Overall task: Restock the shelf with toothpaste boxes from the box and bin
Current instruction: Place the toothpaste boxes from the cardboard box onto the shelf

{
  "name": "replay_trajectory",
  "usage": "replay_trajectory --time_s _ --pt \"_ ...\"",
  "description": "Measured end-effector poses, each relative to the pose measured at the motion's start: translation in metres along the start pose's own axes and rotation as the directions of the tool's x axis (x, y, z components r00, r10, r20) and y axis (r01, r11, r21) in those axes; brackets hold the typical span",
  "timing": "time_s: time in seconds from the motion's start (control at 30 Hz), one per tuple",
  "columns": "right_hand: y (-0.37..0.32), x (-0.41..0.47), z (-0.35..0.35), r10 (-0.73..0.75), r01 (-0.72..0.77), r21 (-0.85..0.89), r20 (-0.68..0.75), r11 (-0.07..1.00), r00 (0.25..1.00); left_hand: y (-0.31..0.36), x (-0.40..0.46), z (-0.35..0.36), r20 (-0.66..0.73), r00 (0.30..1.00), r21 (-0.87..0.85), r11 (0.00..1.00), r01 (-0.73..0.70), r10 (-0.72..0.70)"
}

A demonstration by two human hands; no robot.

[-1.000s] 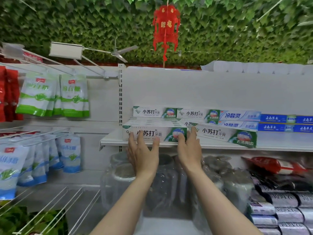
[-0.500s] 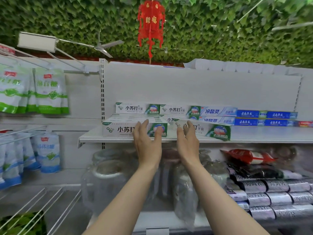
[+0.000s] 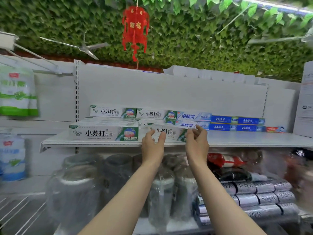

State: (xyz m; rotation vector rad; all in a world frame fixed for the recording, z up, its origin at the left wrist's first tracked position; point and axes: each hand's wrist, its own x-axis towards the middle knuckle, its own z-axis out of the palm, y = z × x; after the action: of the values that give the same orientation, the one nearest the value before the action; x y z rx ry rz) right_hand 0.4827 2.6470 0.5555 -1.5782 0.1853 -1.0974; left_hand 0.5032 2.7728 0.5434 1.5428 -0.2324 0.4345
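Note:
A white shelf (image 3: 237, 139) carries white-and-green toothpaste boxes. One lies along the front left (image 3: 103, 133), and more are stacked behind it (image 3: 113, 112). Another white-and-green toothpaste box (image 3: 166, 131) sits skewed at the shelf front. My left hand (image 3: 152, 146) has thumb and forefinger on its left part. My right hand (image 3: 197, 143) curls its fingers over the box's right end and hides it. Pale blue boxes (image 3: 188, 116) and dark blue boxes (image 3: 237, 120) line the back right, ending in a small red box (image 3: 274, 129).
Plastic-wrapped jars (image 3: 79, 184) fill the lower shelf under my arms, with a red bottle (image 3: 225, 160) and rows of grey rolls (image 3: 264, 199) to the right. White bags (image 3: 17, 92) hang on pegs at left. A white carton (image 3: 304, 102) stands at the shelf's right end.
Both hands have left the front-left box and moved right to the skewed box. My view has also swung to the right.

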Motion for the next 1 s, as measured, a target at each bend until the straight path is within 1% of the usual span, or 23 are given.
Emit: replay_trajectory --time_s 0.07,0.1,0.13,0.23,0.33,0.47,0.53,0.63,0.7,0.77,0.83,0.9,1.0 --pt "0.006 0.008 -0.005 -0.041 0.037 -0.08 -0.056 0.996 0.998 0.001 0.001 0.005 -0.004 1.0 0.003 1.0 0.021 -0.021" --pt "0.009 0.012 -0.007 -0.046 0.037 -0.133 -0.061 0.99 0.997 0.001 0.002 0.007 -0.008 1.0 0.007 1.0 0.029 -0.029" --pt "0.01 0.017 -0.01 -0.033 0.026 -0.173 -0.037 0.985 0.999 0.002 0.002 0.008 -0.012 0.999 0.011 0.999 0.034 -0.033" --pt "0.014 0.031 -0.014 0.038 -0.013 -0.227 0.104 0.974 0.994 0.003 0.003 0.01 -0.025 0.999 0.031 0.999 0.038 -0.038" --pt "0.016 0.043 -0.016 0.052 0.007 -0.307 0.184 0.952 0.982 0.007 0.004 0.008 -0.04 0.999 0.056 0.998 0.038 -0.036" --pt "0.013 0.048 -0.019 0.073 0.003 -0.391 0.178 0.92 0.981 0.013 0.002 0.002 -0.068 0.998 0.09 0.996 -0.004 0.01" --pt "0.01 0.047 -0.021 0.086 -0.025 -0.396 0.137 0.918 0.987 0.018 0.0 -0.004 -0.076 0.996 0.108 0.994 -0.031 0.04" --pt "0.006 0.041 -0.022 0.108 -0.091 -0.327 0.034 0.941 0.994 0.025 0.002 -0.018 -0.084 0.992 0.122 0.989 -0.088 0.099" --pt "0.006 0.036 -0.023 0.118 -0.124 -0.207 -0.04 0.97 0.992 0.03 0.003 -0.027 -0.091 0.986 0.125 0.984 -0.131 0.142" --pt "0.0 0.031 -0.017 0.106 -0.11 -0.067 -0.068 0.992 0.992 0.034 0.005 -0.039 -0.112 0.974 0.142 0.973 -0.18 0.197" --pt "-0.011 0.025 -0.008 0.085 -0.08 0.077 -0.055 0.994 0.995 0.036 0.007 -0.053 -0.14 0.962 0.164 0.963 -0.213 0.236" --pt "-0.024 0.021 0.005 0.056 -0.055 0.211 0.0 0.976 0.998 0.034 0.013 -0.067 -0.165 0.946 0.211 0.947 -0.241 0.277" --pt "-0.037 0.02 0.03 -0.004 -0.029 0.267 0.126 0.963 0.992 0.03 0.024 -0.093 -0.259 0.917 0.266 0.935 -0.234 0.303"
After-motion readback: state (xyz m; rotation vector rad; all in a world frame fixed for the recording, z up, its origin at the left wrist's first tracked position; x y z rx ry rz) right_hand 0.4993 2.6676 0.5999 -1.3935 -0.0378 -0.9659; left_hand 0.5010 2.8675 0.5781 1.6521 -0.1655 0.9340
